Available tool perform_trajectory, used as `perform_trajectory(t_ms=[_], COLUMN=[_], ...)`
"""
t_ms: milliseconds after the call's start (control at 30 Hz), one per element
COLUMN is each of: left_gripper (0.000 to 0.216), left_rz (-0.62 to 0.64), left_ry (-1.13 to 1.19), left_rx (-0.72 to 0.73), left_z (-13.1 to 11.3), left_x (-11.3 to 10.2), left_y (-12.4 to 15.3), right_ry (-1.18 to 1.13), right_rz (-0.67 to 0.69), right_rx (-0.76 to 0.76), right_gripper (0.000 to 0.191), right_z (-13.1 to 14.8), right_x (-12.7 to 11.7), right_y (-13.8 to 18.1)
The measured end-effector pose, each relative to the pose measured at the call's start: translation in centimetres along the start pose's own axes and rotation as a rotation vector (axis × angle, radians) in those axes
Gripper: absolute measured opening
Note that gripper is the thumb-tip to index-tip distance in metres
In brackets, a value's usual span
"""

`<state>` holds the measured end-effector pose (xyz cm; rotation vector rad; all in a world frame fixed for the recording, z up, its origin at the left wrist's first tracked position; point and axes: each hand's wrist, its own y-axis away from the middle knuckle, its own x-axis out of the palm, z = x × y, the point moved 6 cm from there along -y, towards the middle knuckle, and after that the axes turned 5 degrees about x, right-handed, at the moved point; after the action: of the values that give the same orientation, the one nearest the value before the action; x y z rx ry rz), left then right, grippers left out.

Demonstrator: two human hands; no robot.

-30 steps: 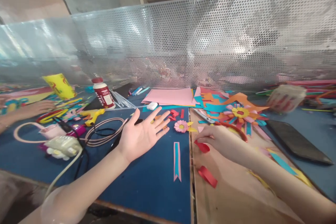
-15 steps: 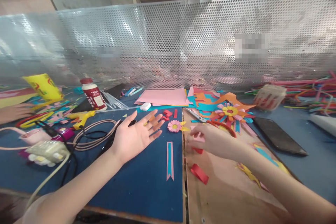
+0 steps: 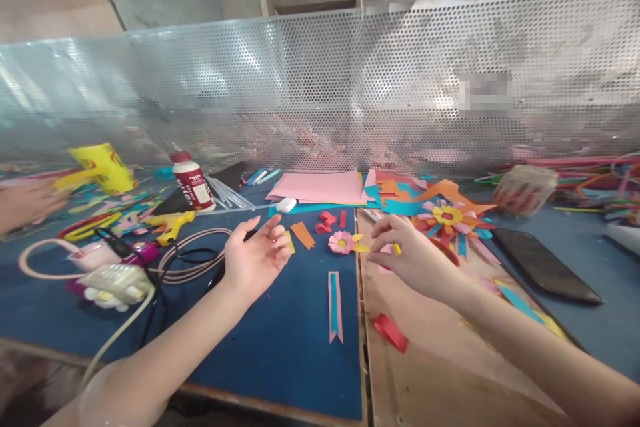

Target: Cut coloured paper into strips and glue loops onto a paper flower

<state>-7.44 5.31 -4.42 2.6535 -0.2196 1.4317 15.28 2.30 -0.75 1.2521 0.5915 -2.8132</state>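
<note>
My left hand (image 3: pixel 257 257) is palm up over the blue tabletop, fingers loosely bent and apart, gripping nothing I can see. Just past its fingertips lie an orange paper strip (image 3: pixel 303 235) and a yellow paper scrap (image 3: pixel 289 242). My right hand (image 3: pixel 413 253) hovers palm down over the wooden board, fingers bent toward the thumb. A small yellow bit (image 3: pixel 397 249) shows among them; its kind is unclear. Left of these fingers lies a pink paper flower (image 3: pixel 341 242) with yellow leaves. A pink-and-blue paper ribbon (image 3: pixel 335 307) and a red paper loop (image 3: pixel 391 332) lie nearer me.
Pink paper sheets (image 3: pixel 317 187), a white case (image 3: pixel 287 205) and a larger paper flower (image 3: pixel 447 215) lie behind. To the left are a bottle (image 3: pixel 193 183), a yellow glue gun (image 3: pixel 173 225), cables and another person's hand (image 3: pixel 30 203). A black phone (image 3: pixel 545 265) lies right.
My left fingers have curled in and drawn back, uncovering the orange strip. The red piece under my right hand no longer shows, and a yellow bit appears among its fingers. The view shifts slightly.
</note>
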Motion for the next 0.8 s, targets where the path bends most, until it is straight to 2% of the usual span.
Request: perform_trajectory(t_ms=[100,300,433,567,667,800], left_gripper=[0.022,0.024,0.025,0.025,0.024,0.025], left_rz=[0.001,0.053,0.061,0.068,0.078,0.084], left_ry=[0.034,0.035,0.032,0.055,0.071,0.067], left_rx=[-0.031,-0.116,-0.139,-0.142,-0.139,-0.145], left_z=[0.1,0.5,0.7,0.7,0.6,0.6], left_x=[0.2,1.5,1.3,1.3,1.4,1.2], left_y=[0.1,0.7,0.7,0.5,0.4,0.4], right_ry=[0.007,0.2,0.242,0.286,0.313,0.343], right_rz=[0.012,0.319,0.366,0.409,0.383,0.268], right_rx=[0.01,-0.026,-0.029,-0.049,-0.076,-0.068], right_gripper=[0.015,0.015,0.009,0.006,0.009,0.019], right_z=[0.1,-1.1,-2.7,-3.9,-3.9,-2.7], right_x=[-0.3,2.8,5.0,6.6,5.9,2.7], right_y=[-1.7,-7.9,-11.1,-12.1,-12.1,-10.2])
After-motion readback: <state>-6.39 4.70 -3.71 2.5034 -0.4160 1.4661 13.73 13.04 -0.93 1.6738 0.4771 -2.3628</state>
